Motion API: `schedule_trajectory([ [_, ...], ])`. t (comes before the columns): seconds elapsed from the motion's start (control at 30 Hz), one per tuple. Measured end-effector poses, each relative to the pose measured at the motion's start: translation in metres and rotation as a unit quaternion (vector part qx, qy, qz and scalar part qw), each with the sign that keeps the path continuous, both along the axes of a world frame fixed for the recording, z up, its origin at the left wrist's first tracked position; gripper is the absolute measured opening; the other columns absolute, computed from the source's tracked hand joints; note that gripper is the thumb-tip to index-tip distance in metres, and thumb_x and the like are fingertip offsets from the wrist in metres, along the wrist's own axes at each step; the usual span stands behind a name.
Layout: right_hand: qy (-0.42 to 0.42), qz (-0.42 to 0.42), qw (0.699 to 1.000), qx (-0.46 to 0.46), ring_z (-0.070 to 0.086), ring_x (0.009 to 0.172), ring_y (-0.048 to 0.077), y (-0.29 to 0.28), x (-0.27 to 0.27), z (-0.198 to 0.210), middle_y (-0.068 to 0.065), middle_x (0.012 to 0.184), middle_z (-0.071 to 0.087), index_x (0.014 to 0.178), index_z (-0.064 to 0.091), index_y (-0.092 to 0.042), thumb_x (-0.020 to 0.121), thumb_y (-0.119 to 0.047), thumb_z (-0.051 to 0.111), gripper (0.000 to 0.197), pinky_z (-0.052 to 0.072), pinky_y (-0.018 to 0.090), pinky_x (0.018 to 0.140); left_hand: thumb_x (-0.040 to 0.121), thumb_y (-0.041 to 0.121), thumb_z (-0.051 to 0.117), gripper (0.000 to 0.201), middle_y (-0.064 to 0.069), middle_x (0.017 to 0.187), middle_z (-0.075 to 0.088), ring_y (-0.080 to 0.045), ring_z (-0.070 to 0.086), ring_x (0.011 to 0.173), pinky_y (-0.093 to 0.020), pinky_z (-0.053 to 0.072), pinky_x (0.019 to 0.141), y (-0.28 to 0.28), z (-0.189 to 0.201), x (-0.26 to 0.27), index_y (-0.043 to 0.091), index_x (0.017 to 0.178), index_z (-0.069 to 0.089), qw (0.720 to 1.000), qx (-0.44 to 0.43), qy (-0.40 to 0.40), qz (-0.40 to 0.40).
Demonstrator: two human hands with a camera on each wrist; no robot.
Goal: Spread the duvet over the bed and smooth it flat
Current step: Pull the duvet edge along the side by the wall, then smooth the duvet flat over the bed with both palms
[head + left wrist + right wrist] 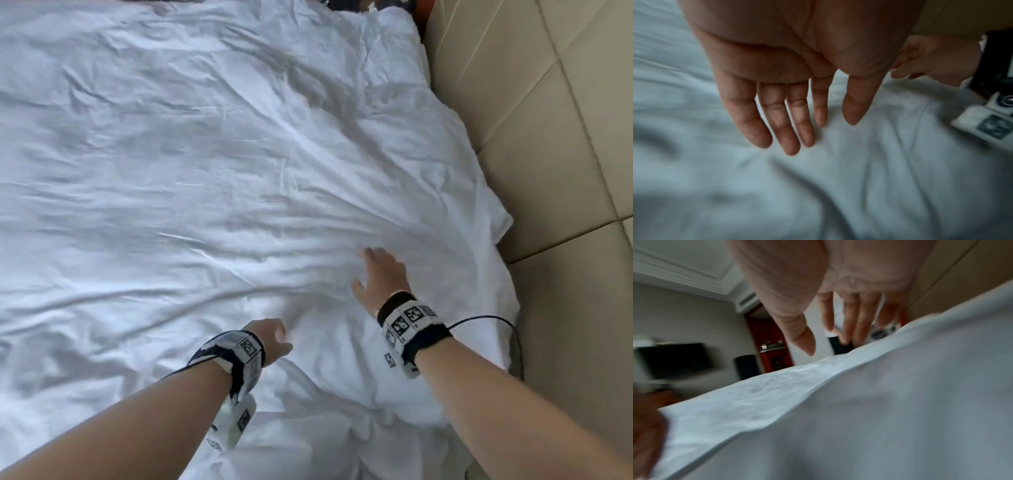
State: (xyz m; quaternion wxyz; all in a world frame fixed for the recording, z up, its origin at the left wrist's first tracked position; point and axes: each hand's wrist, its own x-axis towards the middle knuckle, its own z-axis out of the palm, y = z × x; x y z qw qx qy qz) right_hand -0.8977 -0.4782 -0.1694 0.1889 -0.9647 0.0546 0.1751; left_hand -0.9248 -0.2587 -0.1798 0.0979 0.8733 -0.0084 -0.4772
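White duvet (212, 164) is lying spread but creased; left hand (272, 341) and right hand (380, 275), fingers straight and holding nothing, are smoothing it.

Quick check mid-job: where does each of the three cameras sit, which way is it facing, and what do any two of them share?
Head: above the bed, looking down on the duvet, padded headboard, left hand and right hand.
Left wrist: under the palm, along straight fingers to the duvet.
Right wrist: low over the duvet, past spread fingers toward a television.
Shared: head and left wrist views both show the right hand.
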Motion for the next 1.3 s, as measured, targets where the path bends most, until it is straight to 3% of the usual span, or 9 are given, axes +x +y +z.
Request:
schedule_trajectory([
  [0.07,0.165,0.118,0.977,0.068,0.058,0.104,0.029,0.051,-0.027,-0.015,0.007,0.111,0.06,0.119,0.048,-0.015,0.088,-0.035,0.057,0.038,0.048,0.038,0.09,0.087,0.042,0.057,0.038,0.001,0.124,0.063,-0.018,0.057,0.116,-0.028,0.044,0.096,0.033,-0.009,-0.021,0.024,0.121,0.056,0.999,0.024,0.012,0.021],
  [0.13,0.275,0.224,0.933,0.067,0.059,0.1,0.027,0.089,-0.06,-0.026,0.008,0.118,0.06,0.122,0.047,-0.016,0.085,-0.046,0.061,0.05,0.046,0.034,0.086,0.083,0.047,0.061,0.044,0.004,0.125,0.062,-0.016,0.057,0.116,-0.029,0.044,0.098,0.066,-0.017,-0.044,0.026,0.121,0.056,0.998,0.04,0.039,0.03],
  [0.3,0.384,0.278,0.88,0.023,0.027,0.14,0.032,0.134,-0.154,-0.072,0.005,0.158,0.015,0.149,0.006,-0.026,0.068,-0.041,0.079,0.11,0.029,0.045,0.112,0.074,0.051,0.072,0.087,0.001,0.148,0.042,-0.02,0.041,0.135,-0.034,0.034,0.113,0.112,-0.052,-0.099,0.027,0.146,0.031,0.992,-0.005,0.124,-0.038],
  [0.5,0.313,0.131,0.937,-0.08,0.059,0.112,0.032,0.165,-0.227,-0.131,0.01,0.119,0.063,0.12,0.055,-0.014,0.084,-0.006,0.052,0.037,0.049,0.041,0.095,0.088,0.028,0.058,0.033,-0.005,0.133,0.054,-0.028,0.051,0.123,-0.034,0.045,0.104,0.117,-0.121,-0.145,0.023,0.121,0.059,0.984,-0.021,0.014,-0.174],
  [0.63,0.308,0.069,0.947,-0.067,0.06,0.107,0.029,0.169,-0.277,-0.12,0.005,0.112,0.066,0.107,0.061,-0.016,0.085,-0.012,0.045,0.028,0.048,0.035,0.091,0.094,0.022,0.049,0.026,-0.006,0.125,0.06,-0.028,0.058,0.117,-0.032,0.047,0.1,0.123,-0.143,-0.184,0.013,0.115,0.061,0.973,-0.087,0.039,-0.209],
  [0.77,0.431,0.023,0.889,-0.15,0.056,0.118,0.028,0.153,-0.306,-0.117,0.006,0.127,0.06,0.117,0.06,-0.016,0.088,-0.016,0.043,0.034,0.046,0.035,0.099,0.095,0.024,0.049,0.027,-0.005,0.129,0.059,-0.025,0.054,0.122,-0.032,0.045,0.102,0.132,-0.135,-0.195,0.016,0.116,0.063,0.96,-0.089,0.073,-0.255],
  [0.87,0.446,-0.018,0.884,-0.14,0.053,0.124,0.029,0.161,-0.254,-0.115,0.01,0.135,0.055,0.127,0.053,-0.011,0.095,-0.017,0.039,0.036,0.044,0.036,0.102,0.092,0.036,0.053,0.038,0.0,0.142,0.041,-0.023,0.039,0.133,-0.037,0.038,0.111,0.133,-0.129,-0.161,0.025,0.128,0.051,0.978,-0.091,0.038,-0.181],
  [1.1,0.163,0.003,0.984,-0.065,0.053,0.113,0.027,0.17,-0.08,-0.068,0.007,0.12,0.056,0.119,0.051,-0.013,0.091,-0.025,0.045,0.031,0.047,0.037,0.093,0.088,0.045,0.055,0.061,-0.002,0.148,0.032,-0.028,0.035,0.133,-0.046,0.039,0.106,0.124,-0.097,-0.018,0.028,0.141,0.03,0.982,-0.044,-0.154,-0.097],
  [1.3,0.04,-0.008,0.984,-0.172,0.023,0.137,0.033,0.123,0.102,-0.089,0.005,0.153,0.019,0.138,0.032,-0.022,0.087,-0.037,0.047,0.056,0.03,0.049,0.106,0.076,0.056,0.062,0.089,0.011,0.159,-0.01,-0.037,-0.007,0.146,-0.06,0.028,0.112,0.159,-0.149,0.019,0.057,0.142,0.001,0.998,-0.006,-0.06,-0.032],
])
